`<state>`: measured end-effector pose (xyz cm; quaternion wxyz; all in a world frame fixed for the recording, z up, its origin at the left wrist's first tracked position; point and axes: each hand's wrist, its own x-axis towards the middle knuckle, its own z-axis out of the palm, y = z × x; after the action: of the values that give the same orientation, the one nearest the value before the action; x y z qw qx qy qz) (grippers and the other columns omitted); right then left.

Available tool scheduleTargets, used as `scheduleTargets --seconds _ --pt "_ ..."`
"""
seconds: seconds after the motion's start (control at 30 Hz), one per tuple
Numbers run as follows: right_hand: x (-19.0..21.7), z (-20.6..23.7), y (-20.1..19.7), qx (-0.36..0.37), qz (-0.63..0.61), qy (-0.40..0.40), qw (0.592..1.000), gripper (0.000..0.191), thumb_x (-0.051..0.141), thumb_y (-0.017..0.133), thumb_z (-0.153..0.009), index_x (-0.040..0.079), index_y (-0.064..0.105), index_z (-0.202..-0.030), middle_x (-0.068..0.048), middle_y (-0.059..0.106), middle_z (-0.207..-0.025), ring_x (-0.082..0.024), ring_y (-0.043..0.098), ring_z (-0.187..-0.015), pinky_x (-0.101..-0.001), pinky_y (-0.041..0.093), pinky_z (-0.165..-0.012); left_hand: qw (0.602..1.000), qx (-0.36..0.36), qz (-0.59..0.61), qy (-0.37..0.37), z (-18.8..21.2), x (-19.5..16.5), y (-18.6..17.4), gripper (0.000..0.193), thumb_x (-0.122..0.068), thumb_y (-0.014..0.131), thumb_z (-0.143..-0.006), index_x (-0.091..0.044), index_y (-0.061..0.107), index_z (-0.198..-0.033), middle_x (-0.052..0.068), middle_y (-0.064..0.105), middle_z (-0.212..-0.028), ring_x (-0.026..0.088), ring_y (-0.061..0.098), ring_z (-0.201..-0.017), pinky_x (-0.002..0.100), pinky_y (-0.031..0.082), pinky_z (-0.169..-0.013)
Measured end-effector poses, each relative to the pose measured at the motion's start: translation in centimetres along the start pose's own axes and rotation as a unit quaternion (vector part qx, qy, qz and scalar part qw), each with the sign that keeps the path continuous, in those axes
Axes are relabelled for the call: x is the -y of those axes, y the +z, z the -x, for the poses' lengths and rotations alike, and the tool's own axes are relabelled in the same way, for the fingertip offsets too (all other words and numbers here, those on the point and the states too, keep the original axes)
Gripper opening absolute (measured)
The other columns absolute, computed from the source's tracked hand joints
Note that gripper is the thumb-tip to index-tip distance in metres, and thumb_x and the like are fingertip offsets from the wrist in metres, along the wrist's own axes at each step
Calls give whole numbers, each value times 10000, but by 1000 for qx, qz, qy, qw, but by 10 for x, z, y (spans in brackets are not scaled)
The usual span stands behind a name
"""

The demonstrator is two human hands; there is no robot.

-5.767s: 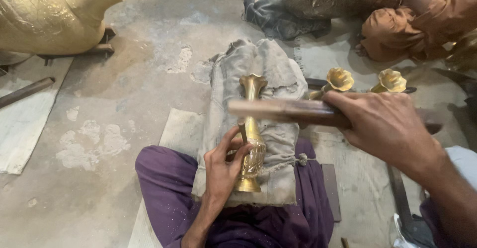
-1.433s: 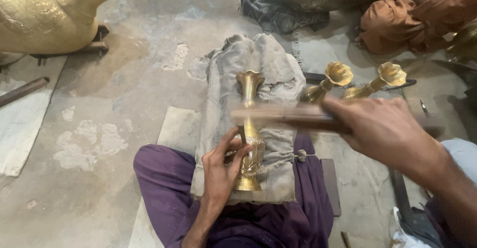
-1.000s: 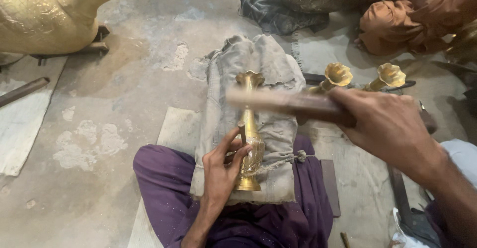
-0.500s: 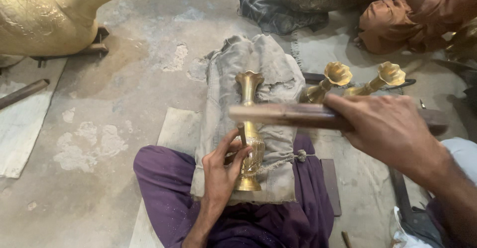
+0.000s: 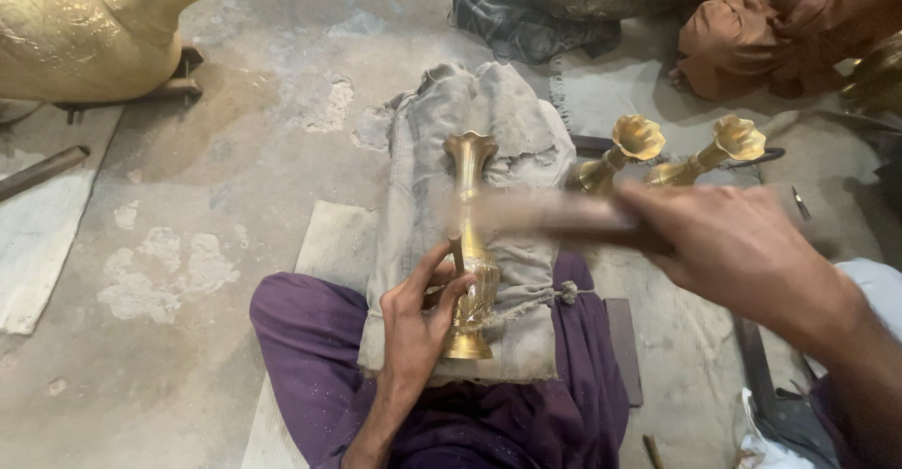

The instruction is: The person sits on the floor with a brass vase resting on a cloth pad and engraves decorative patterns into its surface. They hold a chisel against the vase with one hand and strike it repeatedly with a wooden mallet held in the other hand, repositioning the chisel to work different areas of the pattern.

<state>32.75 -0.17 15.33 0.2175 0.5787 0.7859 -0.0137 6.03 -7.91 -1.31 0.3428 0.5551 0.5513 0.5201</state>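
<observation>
Seated worker, purple-trousered legs stretched out, a grey padded cloth bundle (image 5: 489, 140) lying along the lap and pointing to 12 o'clock. On the bundle lies a slim brass vase (image 5: 470, 243), flared mouth toward 12, base toward 6.

Left hand (image 5: 418, 323) sits at 7 o'clock of the vase body, fingers curled around a short punch-like tool (image 5: 456, 255) whose tip meets the vase just above its bulge; the thumb side rests against the brass.

Right hand (image 5: 742, 248) comes in from 3 o'clock, closed around the handle of a wooden mallet (image 5: 526, 215); the mallet is motion-blurred, crossing the vase neck, contact not readable.

Two more brass vases (image 5: 625, 154) lie on the floor at 2 o'clock of the bundle, mouths toward 1. A large brass pot (image 5: 85, 27) stands at 10 o'clock, well apart. A crumpled brown cloth (image 5: 752, 37) lies at 1 o'clock. Bare concrete floor (image 5: 235, 149) around.
</observation>
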Motion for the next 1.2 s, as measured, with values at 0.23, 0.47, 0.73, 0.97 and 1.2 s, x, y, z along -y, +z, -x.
scheduleTargets --seconds 0.23,0.47,0.73,0.97,1.2 --pt "6 1 -9 -40 -170 21 984 398 235 741 -846 196 589 -1212 -57 759 -846 -202 743 -695 -391 593 -651 1000 -3 -5 20 1 2 0 469 -111 776 -892 -91 626 -1336 120 803 -953 196 817 -866 332 713 -683" --pt "10 9 -16 -135 -130 -4 982 380 282 754 -858 204 600 -1196 -51 749 -867 -255 744 -762 -466 590 -659 1000 7 9 -5 1 4 0 484 -119 768 -898 -112 621 -1360 123 797 -931 198 815 -851 340 711 -668" --pt "9 3 -9 -228 -161 -81 957 440 238 705 -813 127 586 -1222 -113 725 -871 -296 722 -764 -470 585 -666 1000 2 25 -5 3 7 1 471 -106 764 -894 -119 627 -1345 113 807 -960 180 812 -880 337 715 -713" --pt "7 6 -8 -118 -116 -13 986 336 297 700 -899 214 596 -1207 -33 750 -879 -206 738 -672 -403 602 -628 1000 -2 17 -6 3 6 0 492 -111 775 -882 -117 636 -1354 123 800 -950 187 807 -859 333 700 -701" --pt "1 0 -1 -71 -28 -13 997 447 291 677 -880 283 570 -1313 -3 750 -936 -167 717 -727 -373 605 -642 1000 9 -4 3 2 15 1 507 -149 781 -888 -154 640 -1375 121 814 -964 183 811 -879 352 695 -726"
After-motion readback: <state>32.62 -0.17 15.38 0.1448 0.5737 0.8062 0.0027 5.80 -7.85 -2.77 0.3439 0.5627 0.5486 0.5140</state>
